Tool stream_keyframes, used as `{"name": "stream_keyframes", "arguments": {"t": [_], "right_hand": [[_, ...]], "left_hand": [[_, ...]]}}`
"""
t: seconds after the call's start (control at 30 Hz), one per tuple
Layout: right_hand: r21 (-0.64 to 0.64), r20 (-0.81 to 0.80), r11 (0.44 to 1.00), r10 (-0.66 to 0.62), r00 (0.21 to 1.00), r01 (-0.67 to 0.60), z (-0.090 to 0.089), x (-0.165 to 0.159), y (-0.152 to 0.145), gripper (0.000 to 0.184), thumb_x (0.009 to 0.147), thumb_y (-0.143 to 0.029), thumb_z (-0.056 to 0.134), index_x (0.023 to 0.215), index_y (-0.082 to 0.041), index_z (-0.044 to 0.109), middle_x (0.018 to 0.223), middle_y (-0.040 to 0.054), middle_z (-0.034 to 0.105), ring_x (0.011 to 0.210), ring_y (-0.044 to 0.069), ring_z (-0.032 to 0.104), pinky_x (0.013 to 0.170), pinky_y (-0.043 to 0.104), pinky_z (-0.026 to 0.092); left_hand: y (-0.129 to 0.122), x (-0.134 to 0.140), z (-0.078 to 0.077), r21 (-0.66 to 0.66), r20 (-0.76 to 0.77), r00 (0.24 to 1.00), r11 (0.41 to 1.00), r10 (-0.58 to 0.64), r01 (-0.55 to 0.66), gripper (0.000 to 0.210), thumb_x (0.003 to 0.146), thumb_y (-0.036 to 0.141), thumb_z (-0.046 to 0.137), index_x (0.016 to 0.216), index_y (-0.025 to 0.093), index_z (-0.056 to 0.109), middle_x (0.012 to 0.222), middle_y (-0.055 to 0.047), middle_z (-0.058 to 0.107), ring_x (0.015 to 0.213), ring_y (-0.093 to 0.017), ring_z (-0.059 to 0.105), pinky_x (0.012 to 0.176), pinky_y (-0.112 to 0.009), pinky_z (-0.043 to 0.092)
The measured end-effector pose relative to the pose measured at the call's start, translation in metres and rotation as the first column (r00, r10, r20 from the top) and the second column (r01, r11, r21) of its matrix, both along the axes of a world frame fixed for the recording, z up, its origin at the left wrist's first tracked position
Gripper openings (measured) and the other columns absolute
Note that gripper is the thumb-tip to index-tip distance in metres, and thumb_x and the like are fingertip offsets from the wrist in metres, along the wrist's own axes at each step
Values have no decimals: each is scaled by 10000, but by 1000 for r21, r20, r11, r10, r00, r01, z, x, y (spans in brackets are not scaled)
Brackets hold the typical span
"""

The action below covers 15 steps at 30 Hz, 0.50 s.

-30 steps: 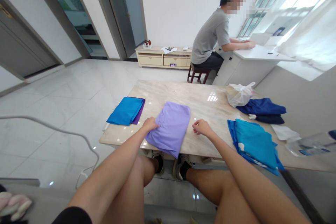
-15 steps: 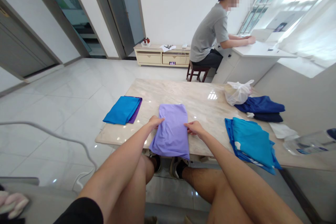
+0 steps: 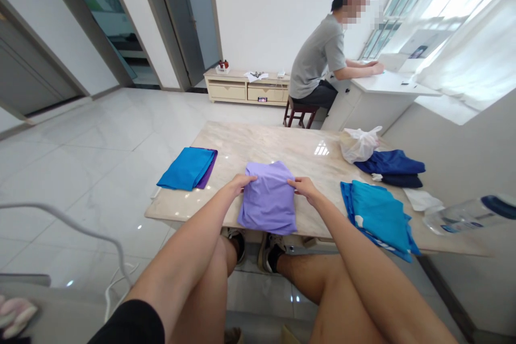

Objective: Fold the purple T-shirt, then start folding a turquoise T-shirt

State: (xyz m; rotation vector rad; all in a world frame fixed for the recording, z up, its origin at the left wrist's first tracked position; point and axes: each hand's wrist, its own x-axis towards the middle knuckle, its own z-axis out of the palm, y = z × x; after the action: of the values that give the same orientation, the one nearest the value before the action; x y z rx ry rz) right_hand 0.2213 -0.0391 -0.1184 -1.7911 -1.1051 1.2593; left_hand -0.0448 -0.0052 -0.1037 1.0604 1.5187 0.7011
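Observation:
A light purple folded cloth (image 3: 269,199), perhaps a garment, lies at the near edge of the marble-look table (image 3: 258,140). My left hand (image 3: 241,183) pinches its left side, thumb on top and fingers underneath. On the opposite side, my right hand (image 3: 303,187) grips the cloth near its upper right corner in the same way. Some wrinkles run across its surface. To the left rests a folded blue cloth (image 3: 185,168) over a darker purple cloth (image 3: 209,172). A stack of teal-blue folded cloth (image 3: 381,215) is to the right.
Farther right are a white plastic bag (image 3: 360,144), navy cloth (image 3: 393,165), white paper (image 3: 421,199) and a clear bottle (image 3: 463,216) lying on its side. A person (image 3: 318,54) sits on a stool (image 3: 300,113) at a white desk (image 3: 379,83). A low cabinet (image 3: 226,91) stands against the wall.
The purple cloth has become shorter and wider, its near edge drawn up from over the table edge. Both hands have moved slightly up along its sides. The view has shifted a little.

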Motion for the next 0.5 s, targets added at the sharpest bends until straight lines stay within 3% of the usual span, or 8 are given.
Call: {"name": "stream_keyframes", "arguments": {"t": [0.17, 0.27, 0.4, 0.5], "right_hand": [[169, -50, 985, -31, 998, 39, 16, 17, 8, 290, 828, -430, 877, 932, -168, 808, 971, 57, 817, 917, 186, 731, 811, 270, 570], [278, -69, 957, -64, 996, 80, 24, 21, 15, 372, 812, -488, 886, 985, -168, 813, 1004, 64, 820, 941, 194, 731, 825, 281, 570], [449, -55, 882, -135, 989, 145, 34, 21, 22, 463, 789, -549, 896, 1029, -161, 816, 992, 89, 821, 951, 231, 746, 822, 322, 589], [538, 28, 832, -178, 984, 136, 40, 20, 23, 430, 829, -530, 861, 1035, -157, 809, 1014, 99, 820, 1004, 253, 747, 879, 354, 593]], "left_hand": [[8, -9, 23, 73, 95, 995, 997, -3, -4, 414, 678, 459, 970, 915, 183, 773, 985, -92, 831, 989, -252, 749, 821, -314, 560], [10, -15, 32, 199, 144, 989, 980, -15, -14, 411, 685, 459, 969, 935, 183, 797, 1000, -76, 830, 984, -233, 736, 854, -310, 555], [11, -26, 38, 410, 140, 990, 911, -24, -36, 350, 733, 447, 926, 925, 180, 807, 936, -62, 807, 930, -239, 721, 837, -335, 558], [13, -32, 39, 518, 70, 998, 854, 12, -46, 287, 780, 400, 885, 936, 174, 802, 1022, -80, 788, 1029, -263, 721, 924, -369, 564]]}}
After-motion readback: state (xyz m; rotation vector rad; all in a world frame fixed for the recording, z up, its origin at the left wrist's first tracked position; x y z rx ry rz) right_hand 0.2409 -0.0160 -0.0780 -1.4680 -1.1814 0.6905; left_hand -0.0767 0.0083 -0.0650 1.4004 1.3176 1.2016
